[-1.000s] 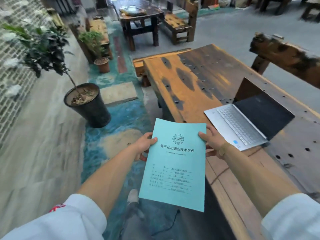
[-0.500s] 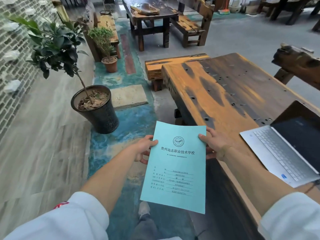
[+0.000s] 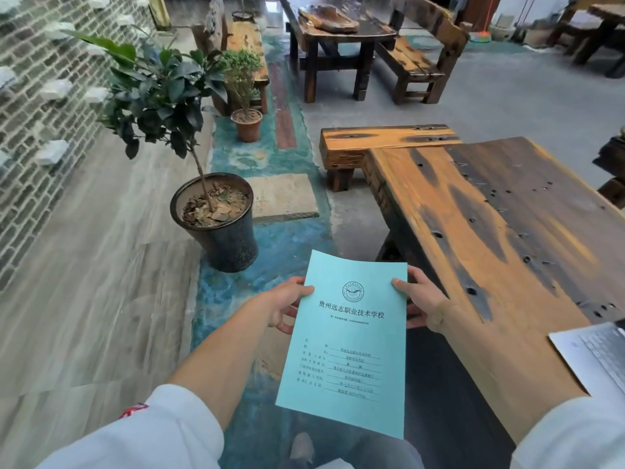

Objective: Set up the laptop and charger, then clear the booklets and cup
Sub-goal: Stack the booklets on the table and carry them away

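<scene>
A light blue booklet (image 3: 348,346) with black printed text hangs upright in front of me, off the left side of the wooden table (image 3: 490,231). My left hand (image 3: 287,304) grips its left edge near the top. My right hand (image 3: 421,304) grips its right edge at the same height. An open silver laptop (image 3: 595,353) lies on the table at the far right, cut off by the frame edge. No charger or cup is in view.
A large dark pot with a leafy plant (image 3: 220,221) stands on the floor just ahead left. A small terracotta pot (image 3: 247,123) sits further back. A wooden bench (image 3: 378,143) adjoins the table's far end. Another table and benches (image 3: 334,32) stand behind.
My view has swung to the left, so the laptop has slid to the right edge of the frame. Both hands keep hold of the booklet, now further from the table.
</scene>
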Motion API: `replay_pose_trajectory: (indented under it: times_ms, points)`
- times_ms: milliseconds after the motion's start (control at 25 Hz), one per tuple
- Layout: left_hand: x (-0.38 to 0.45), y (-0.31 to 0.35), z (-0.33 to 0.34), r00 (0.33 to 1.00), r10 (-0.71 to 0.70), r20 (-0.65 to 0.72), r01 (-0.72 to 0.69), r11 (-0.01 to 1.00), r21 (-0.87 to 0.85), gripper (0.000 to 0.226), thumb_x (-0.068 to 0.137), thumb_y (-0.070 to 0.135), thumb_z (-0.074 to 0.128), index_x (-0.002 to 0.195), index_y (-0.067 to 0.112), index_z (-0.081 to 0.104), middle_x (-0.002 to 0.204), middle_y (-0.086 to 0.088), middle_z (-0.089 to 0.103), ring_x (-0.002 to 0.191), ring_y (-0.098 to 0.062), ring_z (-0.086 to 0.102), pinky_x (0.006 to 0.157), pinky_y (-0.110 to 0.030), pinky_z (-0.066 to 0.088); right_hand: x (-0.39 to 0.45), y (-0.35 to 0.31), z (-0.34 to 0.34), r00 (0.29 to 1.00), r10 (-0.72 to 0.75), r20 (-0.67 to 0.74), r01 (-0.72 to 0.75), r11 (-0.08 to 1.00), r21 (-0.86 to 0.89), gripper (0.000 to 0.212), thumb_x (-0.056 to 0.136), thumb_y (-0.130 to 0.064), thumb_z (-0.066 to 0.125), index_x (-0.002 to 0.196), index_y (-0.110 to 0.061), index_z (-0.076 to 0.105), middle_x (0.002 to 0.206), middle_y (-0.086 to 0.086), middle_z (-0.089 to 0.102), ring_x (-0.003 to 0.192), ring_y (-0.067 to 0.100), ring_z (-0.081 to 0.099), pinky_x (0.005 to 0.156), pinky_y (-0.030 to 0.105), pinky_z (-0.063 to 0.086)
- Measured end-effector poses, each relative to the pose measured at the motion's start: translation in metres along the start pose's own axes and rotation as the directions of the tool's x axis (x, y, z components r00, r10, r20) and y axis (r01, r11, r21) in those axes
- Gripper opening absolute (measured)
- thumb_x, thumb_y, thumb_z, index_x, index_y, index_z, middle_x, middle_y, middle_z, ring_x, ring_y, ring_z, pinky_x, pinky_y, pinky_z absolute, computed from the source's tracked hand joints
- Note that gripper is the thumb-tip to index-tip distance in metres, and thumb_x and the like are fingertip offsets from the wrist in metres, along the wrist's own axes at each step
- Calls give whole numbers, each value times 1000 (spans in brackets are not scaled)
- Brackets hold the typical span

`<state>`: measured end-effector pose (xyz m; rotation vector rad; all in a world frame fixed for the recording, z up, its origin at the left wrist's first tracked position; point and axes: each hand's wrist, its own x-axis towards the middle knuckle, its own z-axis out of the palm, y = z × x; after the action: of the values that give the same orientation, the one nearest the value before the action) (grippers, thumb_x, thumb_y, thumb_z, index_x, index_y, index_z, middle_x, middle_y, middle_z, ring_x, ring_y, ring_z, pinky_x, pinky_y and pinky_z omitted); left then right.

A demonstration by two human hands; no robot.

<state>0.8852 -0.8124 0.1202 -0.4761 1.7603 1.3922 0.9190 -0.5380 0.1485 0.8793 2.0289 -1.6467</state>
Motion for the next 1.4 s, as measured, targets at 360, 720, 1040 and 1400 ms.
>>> replay_pose_trajectory:
  times_ms: [360,720,1040,1400]
  points:
    - [73,89,-33,999,2,-38,-1,1000,26,28,97,34,52,125,35,47,100,-5,61,91,-24,61,82,-49,54,95,-73,2,1000,-13,11,13,1000,24,43,98,-29,55,137,-37,41,103,9,71,86,30,73,66,51,61]
    - [173,237,-28,998,-6,-66,7,1000,8,28,98,33,51,125,36,46,97,-5,65,87,-23,64,72,-43,54,238,-183,-50,998,-30,52,28,999,36,42,98,-29,55,136,-38,41,100,7,72,82,28,73,55,43,60]
    - [246,335,-44,997,14,-71,-15,1000,-7,29,97,33,53,124,36,47,95,-5,65,86,-22,63,70,-43,54,324,-266,-69,997,-59,57,60,998,-16,43,98,-33,53,138,-38,38,101,10,70,87,29,70,60,39,59]
    - [351,438,-105,1000,16,3,-16,993,116,30,97,33,53,126,35,46,102,-7,64,92,-24,63,73,-44,54,413,-341,-42,998,-19,-62,22,999,45,44,98,-33,54,138,-36,36,103,7,69,88,28,70,70,46,61]
